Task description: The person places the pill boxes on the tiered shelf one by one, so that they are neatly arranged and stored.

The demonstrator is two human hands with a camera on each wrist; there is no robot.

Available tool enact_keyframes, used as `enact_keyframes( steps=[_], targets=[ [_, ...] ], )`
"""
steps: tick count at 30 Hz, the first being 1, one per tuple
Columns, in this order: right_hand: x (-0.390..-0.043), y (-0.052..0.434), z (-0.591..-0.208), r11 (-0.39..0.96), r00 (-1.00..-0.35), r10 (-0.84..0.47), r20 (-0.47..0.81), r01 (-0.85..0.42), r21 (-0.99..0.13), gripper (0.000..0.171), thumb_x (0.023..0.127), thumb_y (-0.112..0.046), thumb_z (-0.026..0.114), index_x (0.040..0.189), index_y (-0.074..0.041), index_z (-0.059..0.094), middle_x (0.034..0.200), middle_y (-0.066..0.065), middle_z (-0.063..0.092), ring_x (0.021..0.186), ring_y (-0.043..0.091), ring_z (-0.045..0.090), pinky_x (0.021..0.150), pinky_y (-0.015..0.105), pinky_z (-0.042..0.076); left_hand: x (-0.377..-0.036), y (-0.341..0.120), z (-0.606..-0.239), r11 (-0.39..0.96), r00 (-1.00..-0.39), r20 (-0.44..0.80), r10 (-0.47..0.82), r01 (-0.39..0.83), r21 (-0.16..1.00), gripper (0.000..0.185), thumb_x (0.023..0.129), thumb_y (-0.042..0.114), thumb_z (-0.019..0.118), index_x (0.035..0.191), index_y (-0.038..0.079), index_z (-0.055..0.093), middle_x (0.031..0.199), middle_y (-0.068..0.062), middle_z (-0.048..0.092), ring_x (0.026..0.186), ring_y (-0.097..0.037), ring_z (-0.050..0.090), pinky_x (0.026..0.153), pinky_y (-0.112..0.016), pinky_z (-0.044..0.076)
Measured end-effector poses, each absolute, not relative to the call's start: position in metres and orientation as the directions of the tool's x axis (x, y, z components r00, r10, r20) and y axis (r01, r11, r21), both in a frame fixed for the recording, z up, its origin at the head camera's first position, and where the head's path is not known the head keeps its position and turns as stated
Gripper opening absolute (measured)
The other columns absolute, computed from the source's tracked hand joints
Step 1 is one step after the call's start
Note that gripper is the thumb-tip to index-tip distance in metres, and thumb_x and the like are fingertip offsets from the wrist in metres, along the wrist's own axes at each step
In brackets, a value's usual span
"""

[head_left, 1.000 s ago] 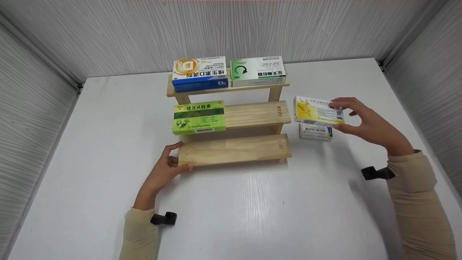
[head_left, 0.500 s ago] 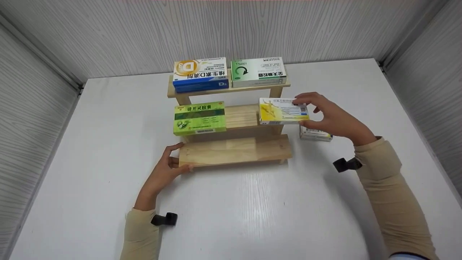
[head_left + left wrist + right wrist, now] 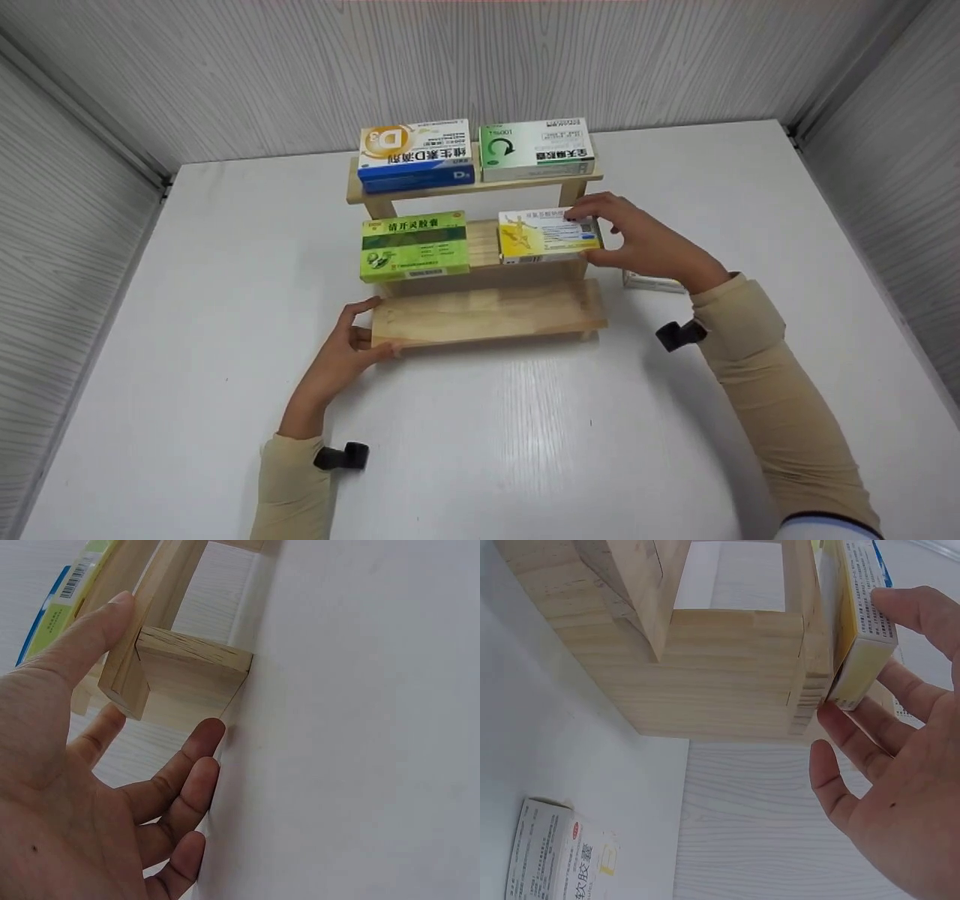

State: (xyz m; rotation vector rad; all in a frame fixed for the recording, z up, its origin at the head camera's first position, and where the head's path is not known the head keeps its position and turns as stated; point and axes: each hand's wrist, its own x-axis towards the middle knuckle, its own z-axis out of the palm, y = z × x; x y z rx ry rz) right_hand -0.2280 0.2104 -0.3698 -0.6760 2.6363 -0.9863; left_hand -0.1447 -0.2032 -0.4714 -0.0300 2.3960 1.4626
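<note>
Right hand (image 3: pixel 645 244) fingers pinch yellow box (image 3: pixel 547 235) on middle shelf (image 3: pixel 484 241); left hand (image 3: pixel 346 352) fingers relaxed, touching bottom shelf (image 3: pixel 487 311).

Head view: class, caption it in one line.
Right hand sets yellow box on wooden rack; left hand steadies it.
</note>
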Motion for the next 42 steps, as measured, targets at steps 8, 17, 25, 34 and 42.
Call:
enact_keyframes(
  steps=[8, 17, 25, 34, 42],
  targets=[
    [-0.232, 0.201, -0.375, 0.628, -0.829, -0.56, -0.006, -0.419, -0.656, 0.052, 0.084, -0.016, 0.066, 0.132, -0.014, 0.046, 0.138, 0.006, 0.04, 0.123, 0.022, 0.034, 0.099, 0.046, 0.032, -0.144, -0.2, -0.472, 0.498, -0.944, -0.306, 0.127, -0.206, 0.843, 0.082, 0.074, 0.04, 0.075, 0.14, 0.032, 0.028, 0.109, -0.017, 0.054, 0.095, -0.022, 0.054, 0.076, -0.029, 0.04],
    [-0.234, 0.2, -0.375, 0.634, -0.82, -0.573, 0.002, -0.445, -0.632, 0.053, 0.084, -0.017, 0.065, 0.133, -0.013, 0.045, 0.139, 0.009, 0.039, 0.124, 0.026, 0.032, 0.101, 0.046, 0.028, -0.145, -0.2, -0.472, 0.486, -0.942, -0.308, 0.135, -0.208, 0.849, 0.082, 0.076, 0.038, 0.075, 0.141, 0.033, 0.026, 0.111, -0.017, 0.054, 0.096, -0.021, 0.054, 0.076, -0.029, 0.04],
    [-0.233, 0.2, -0.373, 0.658, -0.827, -0.563, 0.011, -0.456, -0.599, 0.05, 0.084, -0.019, 0.066, 0.132, -0.013, 0.049, 0.145, 0.007, 0.033, 0.134, 0.027, 0.028, 0.106, 0.047, 0.026, -0.146, -0.2, -0.473, 0.498, -0.945, -0.298, 0.133, -0.196, 0.845, 0.081, 0.075, 0.042, 0.074, 0.141, 0.032, 0.028, 0.108, -0.017, 0.055, 0.094, -0.022, 0.054, 0.075, -0.029, 0.04],
    [-0.223, 0.229, -0.372, 0.633, -0.872, -0.474, 0.122, -0.434, -0.641, 0.048, 0.084, -0.03, 0.068, 0.126, -0.014, 0.052, 0.137, 0.002, 0.044, 0.119, 0.024, 0.046, 0.095, 0.045, 0.036, -0.144, -0.2, -0.471, 0.504, -0.941, -0.311, 0.134, -0.206, 0.839, 0.082, 0.075, 0.043, 0.074, 0.141, 0.032, 0.027, 0.11, -0.016, 0.054, 0.096, -0.022, 0.053, 0.076, -0.028, 0.04],
    [-0.217, 0.269, -0.389, 0.68, -0.92, -0.389, 0.039, -0.316, -0.662, 0.062, 0.081, -0.04, 0.068, 0.134, -0.019, 0.043, 0.138, 0.001, 0.041, 0.122, 0.027, 0.043, 0.094, 0.048, 0.034, -0.144, -0.203, -0.471, 0.496, -0.937, -0.325, 0.127, -0.223, 0.839, 0.084, 0.073, 0.045, 0.075, 0.14, 0.036, 0.026, 0.11, -0.014, 0.053, 0.095, -0.021, 0.053, 0.076, -0.03, 0.039]
  ],
)
